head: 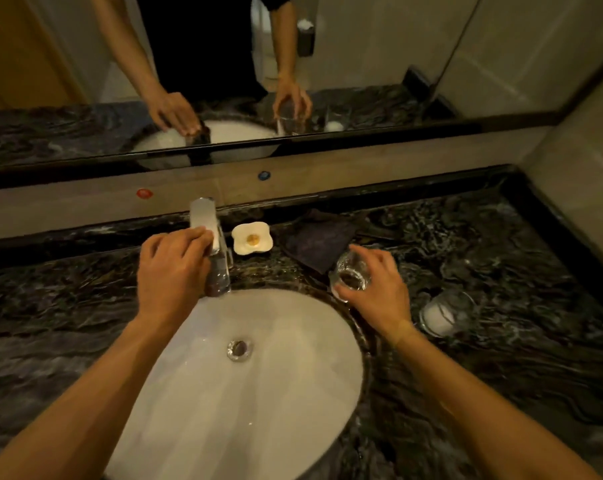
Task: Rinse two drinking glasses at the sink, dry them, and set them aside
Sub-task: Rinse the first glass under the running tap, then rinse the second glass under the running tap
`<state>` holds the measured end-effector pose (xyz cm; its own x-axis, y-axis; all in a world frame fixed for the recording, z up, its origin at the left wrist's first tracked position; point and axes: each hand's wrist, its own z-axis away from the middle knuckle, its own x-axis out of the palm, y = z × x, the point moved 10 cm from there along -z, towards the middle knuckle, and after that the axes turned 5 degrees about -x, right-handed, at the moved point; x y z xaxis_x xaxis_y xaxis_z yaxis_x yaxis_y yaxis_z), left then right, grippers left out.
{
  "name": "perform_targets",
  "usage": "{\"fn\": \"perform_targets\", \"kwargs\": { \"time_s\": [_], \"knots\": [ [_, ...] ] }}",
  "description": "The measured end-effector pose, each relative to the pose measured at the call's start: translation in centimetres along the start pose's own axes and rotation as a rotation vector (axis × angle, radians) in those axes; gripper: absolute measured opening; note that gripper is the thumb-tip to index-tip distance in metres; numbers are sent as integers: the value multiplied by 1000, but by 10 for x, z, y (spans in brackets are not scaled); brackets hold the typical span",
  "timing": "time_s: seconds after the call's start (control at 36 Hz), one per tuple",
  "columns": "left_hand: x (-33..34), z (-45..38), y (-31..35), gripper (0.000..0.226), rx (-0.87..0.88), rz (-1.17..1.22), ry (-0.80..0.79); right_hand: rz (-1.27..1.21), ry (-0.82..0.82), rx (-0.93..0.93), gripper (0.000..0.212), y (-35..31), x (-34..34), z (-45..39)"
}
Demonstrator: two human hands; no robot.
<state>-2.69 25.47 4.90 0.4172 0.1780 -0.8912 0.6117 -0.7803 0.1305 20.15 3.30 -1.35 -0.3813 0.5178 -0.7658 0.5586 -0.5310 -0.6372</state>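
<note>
A white oval sink is set into a dark marble counter, with a chrome faucet at its far rim. My left hand rests on the faucet's lever handle, fingers curled over it. My right hand grips a clear drinking glass from above, at the sink's right rim over the counter. A second clear glass, whitish at the bottom, stands on the counter to the right. No water stream is visible from the spout.
A dark folded cloth lies behind the held glass. An egg-shaped white dish sits right of the faucet. The mirror runs along the back, and a wall closes the right side.
</note>
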Motion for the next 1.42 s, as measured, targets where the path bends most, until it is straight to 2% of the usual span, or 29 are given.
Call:
{"fn": "perform_targets", "kwargs": {
  "time_s": [0.14, 0.28, 0.64, 0.75, 0.83, 0.92, 0.97, 1.03, 1.08, 1.17, 1.33, 1.42],
  "knots": [
    [2, 2, 1, 38, -90, 26, -24, 91, -23, 79, 74, 38, -14, -17],
    [2, 5, 4, 38, -141, 40, -29, 57, -38, 124, 75, 62, -15, -20],
    [3, 14, 14, 42, -225, -31, -85, 75, -130, 93, 77, 78, -4, -18],
    [5, 15, 14, 42, -258, -35, -84, 76, -167, 75, 91, 76, -3, -15],
    [7, 14, 13, 40, -301, -15, -63, 118, -47, -21, 85, 63, -29, -6],
    [7, 14, 13, 40, -352, 9, -33, 220, 246, -152, 79, 52, -82, 20],
    [6, 15, 15, 39, -378, 25, -9, 317, 329, -97, 87, 67, -103, 37],
    [3, 15, 19, 38, -390, 38, 19, 364, 300, 44, 100, 98, -110, 48],
    [-3, 15, 24, 36, -388, 44, 54, 280, 201, 171, 110, 128, -105, 54],
    [-8, 16, 27, 35, -369, 41, 73, -31, 75, 311, 110, 161, -85, 60],
    [-5, 15, 22, 40, -332, 9, 22, -431, 168, 480, 97, 189, -70, 67],
    [-7, 16, 23, 42, -292, 12, 13, -504, 205, 525, 84, 196, -66, 70]
  ]
}}
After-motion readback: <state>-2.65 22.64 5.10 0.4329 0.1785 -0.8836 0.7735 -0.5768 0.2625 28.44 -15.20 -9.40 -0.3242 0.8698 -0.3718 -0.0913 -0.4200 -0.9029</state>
